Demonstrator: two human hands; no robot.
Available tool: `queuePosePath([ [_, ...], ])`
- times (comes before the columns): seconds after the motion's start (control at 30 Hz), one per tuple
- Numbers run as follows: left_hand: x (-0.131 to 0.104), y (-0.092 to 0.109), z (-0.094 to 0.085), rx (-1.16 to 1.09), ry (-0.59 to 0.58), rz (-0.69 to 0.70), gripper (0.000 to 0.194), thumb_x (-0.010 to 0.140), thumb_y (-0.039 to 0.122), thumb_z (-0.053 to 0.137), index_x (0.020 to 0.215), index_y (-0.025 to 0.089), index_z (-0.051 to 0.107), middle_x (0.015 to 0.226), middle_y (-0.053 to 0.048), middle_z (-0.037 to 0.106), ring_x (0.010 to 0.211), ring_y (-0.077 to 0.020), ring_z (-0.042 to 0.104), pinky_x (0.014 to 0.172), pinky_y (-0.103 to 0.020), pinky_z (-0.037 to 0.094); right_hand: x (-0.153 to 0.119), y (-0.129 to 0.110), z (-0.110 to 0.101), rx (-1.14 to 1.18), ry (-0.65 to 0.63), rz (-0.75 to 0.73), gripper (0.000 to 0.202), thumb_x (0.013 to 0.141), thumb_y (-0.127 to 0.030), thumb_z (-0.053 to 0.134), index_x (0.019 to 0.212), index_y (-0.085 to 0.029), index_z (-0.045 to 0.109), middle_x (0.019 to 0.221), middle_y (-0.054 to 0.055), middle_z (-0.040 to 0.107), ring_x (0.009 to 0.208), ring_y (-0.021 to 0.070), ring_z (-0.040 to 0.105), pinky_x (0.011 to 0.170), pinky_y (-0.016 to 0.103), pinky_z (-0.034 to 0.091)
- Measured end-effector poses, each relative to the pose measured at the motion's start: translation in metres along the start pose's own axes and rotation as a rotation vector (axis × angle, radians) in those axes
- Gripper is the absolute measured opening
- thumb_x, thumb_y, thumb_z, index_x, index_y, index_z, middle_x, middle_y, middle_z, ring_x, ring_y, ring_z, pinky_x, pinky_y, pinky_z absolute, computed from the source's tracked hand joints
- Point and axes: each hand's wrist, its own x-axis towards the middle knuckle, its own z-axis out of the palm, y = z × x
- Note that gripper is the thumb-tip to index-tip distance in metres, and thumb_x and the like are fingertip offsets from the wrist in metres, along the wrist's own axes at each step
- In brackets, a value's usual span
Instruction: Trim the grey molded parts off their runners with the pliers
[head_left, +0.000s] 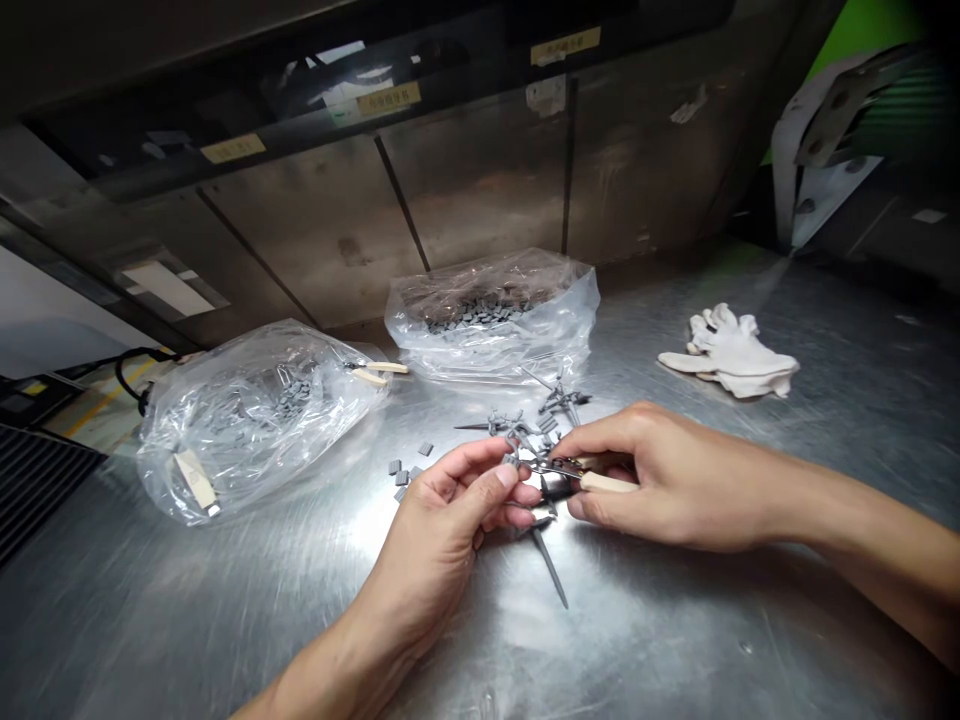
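Between thumb and fingers, my left hand [465, 490] pinches a small grey plastic part on a branching sprue [523, 432]. My right hand [652, 480] is closed around the cream handles of nippers [611, 483], whose metal jaws reach the part at my left fingertips. Whether the jaws are closed on the plastic I cannot tell. A long tapered grey sprue spike [551, 570] points down below my hands. More grey sprues [564, 398] lie just beyond my fingers. Several loose ridged grey pieces [395, 467] rest left of my left hand.
A clear plastic bag [487, 345] of grey pieces stands at the back; another bag [255, 450] lies at the left. Cream-handled tools [382, 373] rest by the left bag, with a cream-coloured object [195, 480] at its front. White gloves [731, 355] lie at right on the metal table [675, 640].
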Motion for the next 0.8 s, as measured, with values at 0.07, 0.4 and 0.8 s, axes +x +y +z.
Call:
queuePosePath([
  [0.07, -0.0001, 0.0003, 0.0001, -0.006, 0.005, 0.0, 0.034, 0.08, 0.022, 0.08, 0.11, 0.013, 0.066, 0.083, -0.009, 0.076, 0.067, -0.0116, 0.068, 0.07, -0.022, 0.058, -0.0001, -0.0005, -0.0008, 0.02, -0.016, 0.014, 0.009, 0.088, -0.025, 0.06, 0.088, -0.024, 0.069, 0.061, -0.008, 0.049, 0.056, 0.0091, 0.041, 0.048, 0.022, 0.03],
  [0.4, -0.0009, 0.0, -0.0007, 0.064, -0.014, 0.033, 0.034, 0.081, 0.026, 0.08, 0.11, 0.014, 0.069, 0.083, -0.007, 0.076, 0.069, -0.0113, 0.069, 0.071, -0.021, 0.058, -0.0007, -0.0016, -0.003, 0.107, -0.067, 0.035, 0.01, 0.088, -0.024, 0.061, 0.092, -0.023, 0.07, 0.066, -0.007, 0.049, 0.06, 0.0093, 0.04, 0.05, 0.021, 0.03],
  [0.8, -0.0008, -0.0032, 0.0008, 0.078, -0.016, 0.032, 0.036, 0.081, 0.028, 0.081, 0.112, 0.013, 0.07, 0.081, -0.007, 0.076, 0.068, -0.0117, 0.069, 0.071, -0.022, 0.058, -0.0003, -0.0031, -0.0026, 0.108, -0.09, 0.056, 0.013, 0.09, -0.027, 0.059, 0.094, -0.023, 0.07, 0.068, -0.007, 0.051, 0.061, 0.0098, 0.041, 0.05, 0.022, 0.031],
])
